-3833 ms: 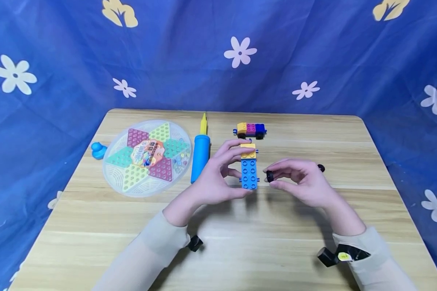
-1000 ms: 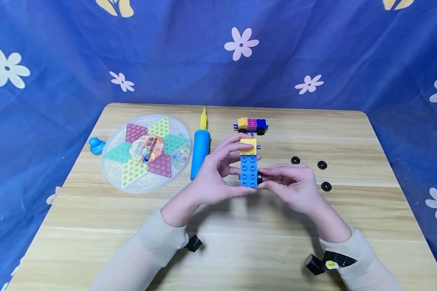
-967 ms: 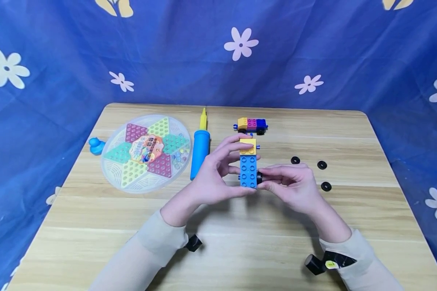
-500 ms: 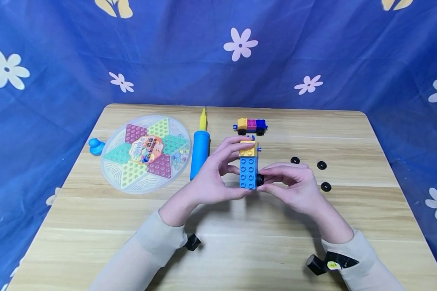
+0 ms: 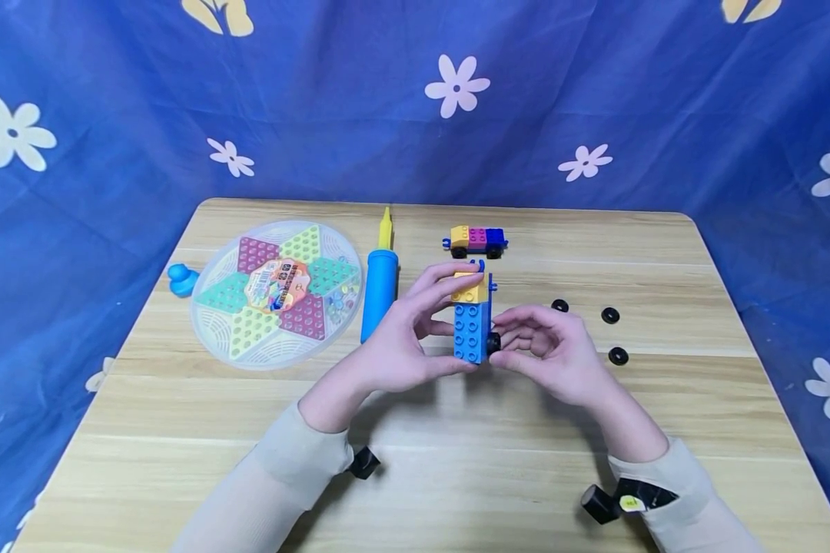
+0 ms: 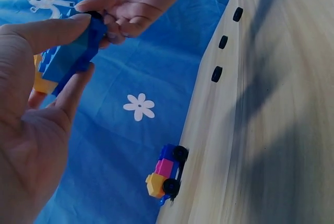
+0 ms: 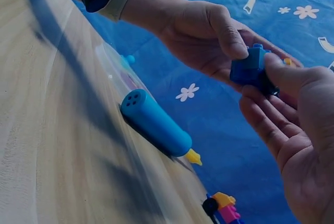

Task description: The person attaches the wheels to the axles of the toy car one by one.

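Observation:
My left hand (image 5: 404, 338) holds a toy car, a studded blue block (image 5: 470, 332) with a yellow block (image 5: 469, 288) at its far end, above the table. Its thumb is at the near end and its fingers reach over the yellow block. A black wheel (image 5: 494, 342) sits at the car's lower right side. My right hand (image 5: 560, 353) has this wheel between thumb and forefinger; its other fingers are loosely bent. In the right wrist view, the thumb touches the blue block's (image 7: 249, 67) near corner. The left wrist view shows the wheel mostly covered by fingers.
Loose black wheels (image 5: 610, 316) lie right of the hands. Behind the hands stands a small yellow, pink and blue toy car (image 5: 476, 241). To the left lie a blue pump (image 5: 380, 288) with a yellow nozzle, a round Chinese checkers board (image 5: 214, 334) and a blue duck (image 5: 182, 279).
The right hand has brought the black wheel leftward to the car's side. The car has since turned slightly, showing more of its right side, and the right fingers have loosened a little.

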`<state>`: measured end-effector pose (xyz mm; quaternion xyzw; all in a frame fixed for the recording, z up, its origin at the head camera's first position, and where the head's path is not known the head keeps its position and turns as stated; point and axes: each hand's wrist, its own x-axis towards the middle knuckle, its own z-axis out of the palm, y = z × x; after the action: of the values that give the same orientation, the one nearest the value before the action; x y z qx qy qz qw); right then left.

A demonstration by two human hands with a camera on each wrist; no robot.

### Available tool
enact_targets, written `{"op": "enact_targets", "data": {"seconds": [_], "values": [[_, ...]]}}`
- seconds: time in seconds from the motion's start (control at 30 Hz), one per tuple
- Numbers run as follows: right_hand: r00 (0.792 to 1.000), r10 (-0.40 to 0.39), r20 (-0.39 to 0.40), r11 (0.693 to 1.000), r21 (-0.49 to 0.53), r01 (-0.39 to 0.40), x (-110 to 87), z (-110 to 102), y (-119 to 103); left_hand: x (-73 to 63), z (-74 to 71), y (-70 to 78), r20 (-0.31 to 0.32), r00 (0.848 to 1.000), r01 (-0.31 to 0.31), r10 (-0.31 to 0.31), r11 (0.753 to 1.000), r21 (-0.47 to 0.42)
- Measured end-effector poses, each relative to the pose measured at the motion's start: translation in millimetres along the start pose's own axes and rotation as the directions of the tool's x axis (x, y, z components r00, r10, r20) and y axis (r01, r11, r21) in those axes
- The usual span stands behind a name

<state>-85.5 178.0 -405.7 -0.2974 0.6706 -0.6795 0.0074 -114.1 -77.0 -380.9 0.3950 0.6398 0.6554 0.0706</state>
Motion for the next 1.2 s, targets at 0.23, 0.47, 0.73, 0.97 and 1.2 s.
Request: {"op": "enact_targets", "data": {"seconds": [0.23,0.47,0.73,0.97,1.2], "values": [[0.996,0.069,0.059,0.995,0.063,-0.073,2.5,-3,9,-1.2,2.8,0.5,-0.009,1.0,-0.013,0.012,0.993,-0.116],[0.978,0.081,0.194,0.99,0.102,-0.102,5.1,-8,17,-2.6,6.1,-0.5,0.015,0.999,-0.041,0.044,0.99,-0.137],[0.971,0.064,0.23,0.981,0.166,-0.104,9.5,-3,19,-2.4,6.7,-3.8,0.011,0.997,-0.07,0.072,0.987,-0.145],[0.976,0.076,0.206,0.953,0.273,-0.132,9.6,0,19,-2.0,3.5,-6.1,0.018,0.993,-0.112,0.113,0.993,-0.034],[0.99,0.11,0.092,0.957,0.26,-0.131,10.3,2,12,-3.6,-0.7,-8.5,0.008,0.991,-0.131,0.131,0.991,-0.008]]}}
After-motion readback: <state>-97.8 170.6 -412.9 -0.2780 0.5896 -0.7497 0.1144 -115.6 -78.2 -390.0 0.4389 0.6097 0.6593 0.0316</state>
